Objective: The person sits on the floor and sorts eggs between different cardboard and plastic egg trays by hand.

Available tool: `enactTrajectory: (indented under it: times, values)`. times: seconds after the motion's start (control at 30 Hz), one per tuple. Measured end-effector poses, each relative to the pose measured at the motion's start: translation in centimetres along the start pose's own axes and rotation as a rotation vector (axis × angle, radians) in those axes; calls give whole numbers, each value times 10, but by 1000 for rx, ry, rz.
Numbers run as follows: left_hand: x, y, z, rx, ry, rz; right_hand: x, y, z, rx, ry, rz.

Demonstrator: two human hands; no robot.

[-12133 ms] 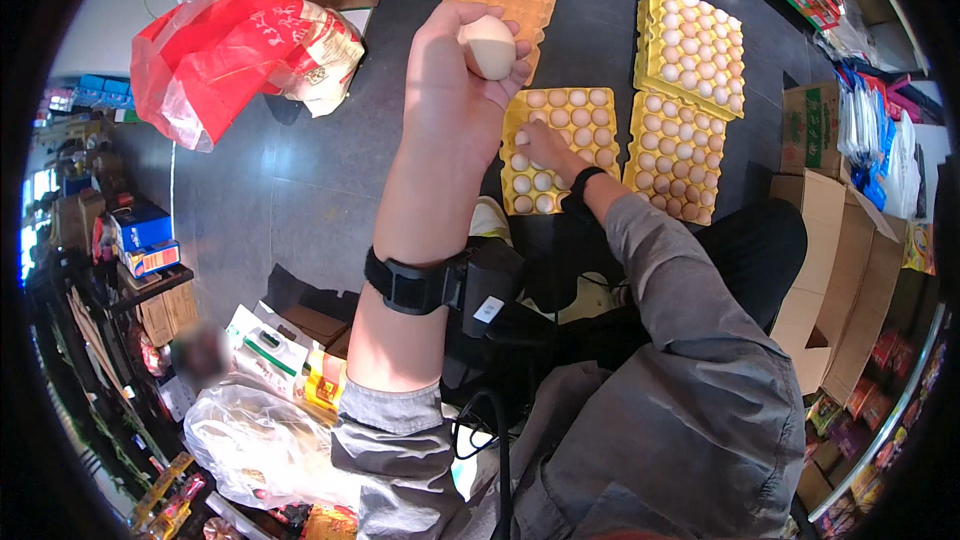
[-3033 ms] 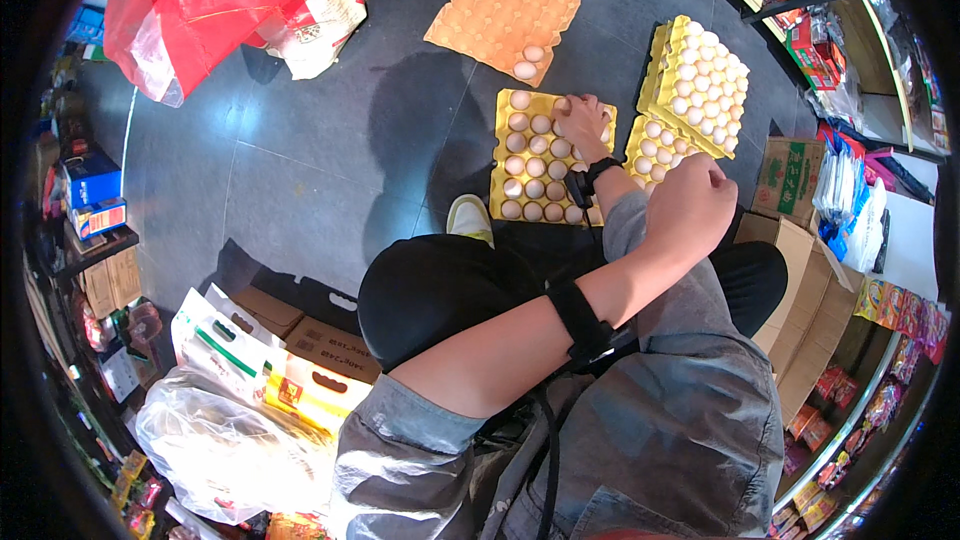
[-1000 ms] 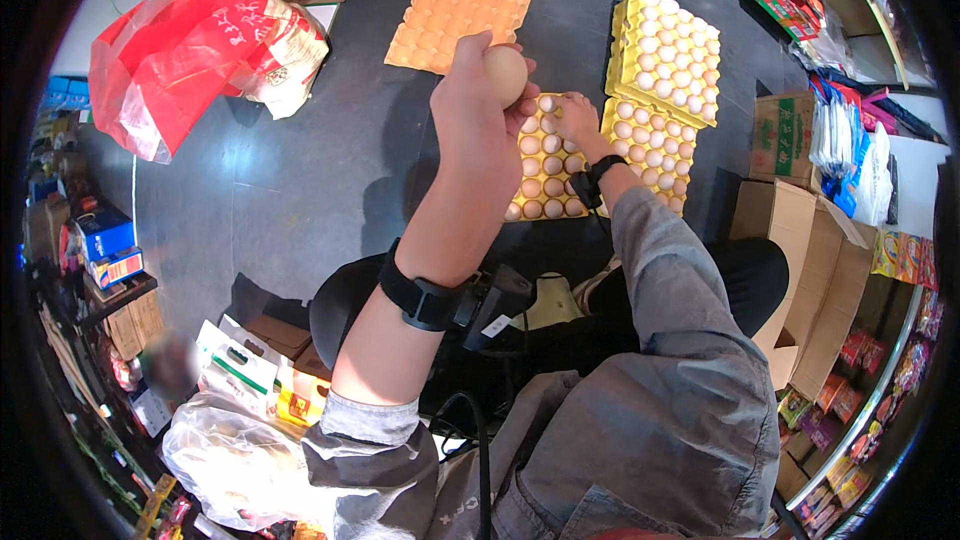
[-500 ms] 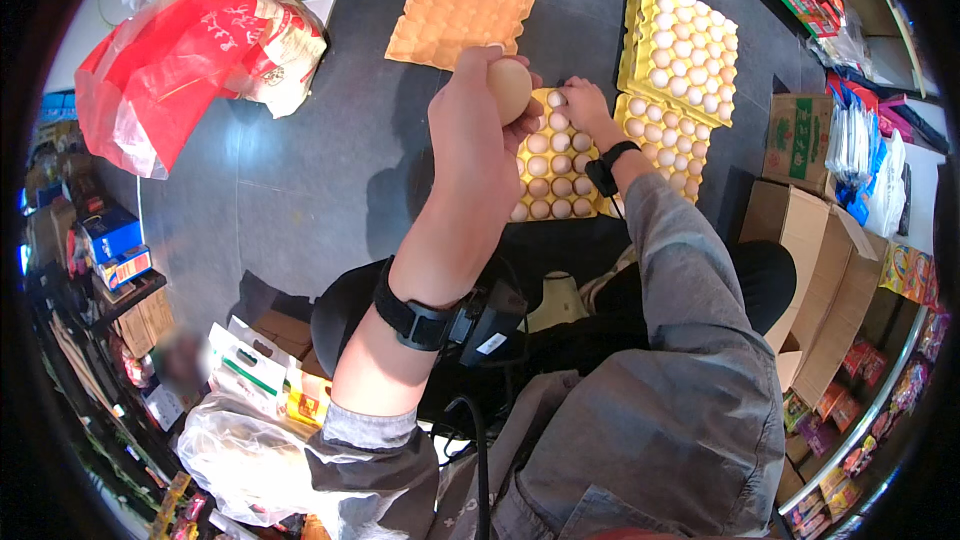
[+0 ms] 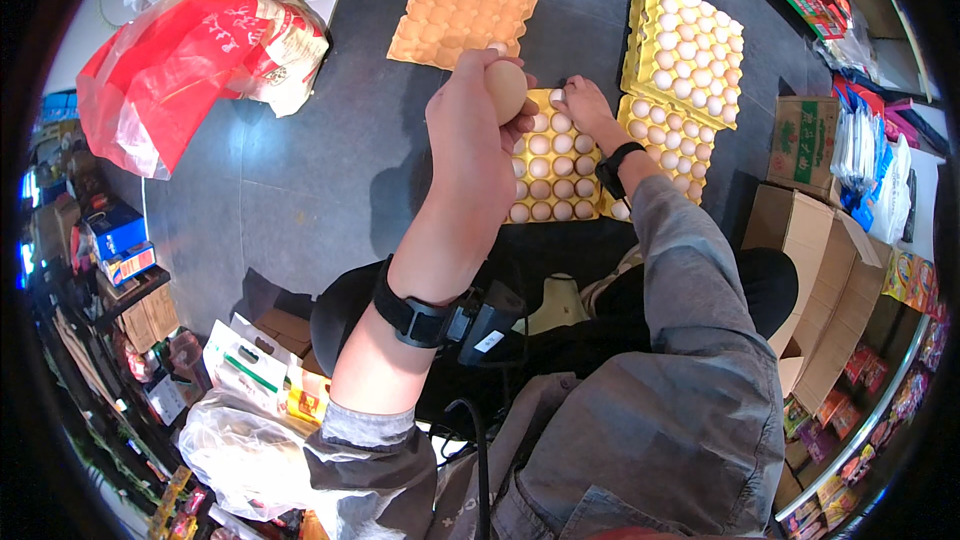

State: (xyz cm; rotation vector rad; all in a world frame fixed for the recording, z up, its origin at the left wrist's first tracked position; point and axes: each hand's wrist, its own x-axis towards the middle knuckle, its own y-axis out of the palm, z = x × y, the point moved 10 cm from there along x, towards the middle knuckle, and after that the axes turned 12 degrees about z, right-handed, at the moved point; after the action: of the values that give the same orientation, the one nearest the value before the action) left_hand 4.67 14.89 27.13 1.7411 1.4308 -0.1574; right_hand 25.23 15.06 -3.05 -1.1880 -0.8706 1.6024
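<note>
My left hand is raised close, its fingers curled round a pale brown egg. Below and beyond it lies a yellow egg tray with rows of brown and whitish eggs, partly hidden by that hand. At the tray's far edge my right hand reaches down, its fingertips closed at a pale egg. Some of that grip is hidden. An orange egg tray with bare cups lies on the floor past my left hand.
To the right are a stack of yellow trays full of eggs and another tray behind my right wrist. A red plastic bag lies at left. Cardboard boxes and snack shelves line the right side; a carrier bag stands lower left.
Little differs. My left hand with its egg has shifted very slightly left, and the view has moved a touch. My right hand stays at the same far-row egg.
</note>
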Motion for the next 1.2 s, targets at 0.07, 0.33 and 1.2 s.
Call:
enactTrajectory:
  times: [0.07,0.33,1.2]
  values:
    - [0,-1,-2,10,-8,4,-1,5,-6,45,24,68]
    - [2,1,2,15,-7,-12,-16,-3,-29,572,132,-129]
    - [-41,54,65,177,-149,375,-253,-258,140,2398,-134,222]
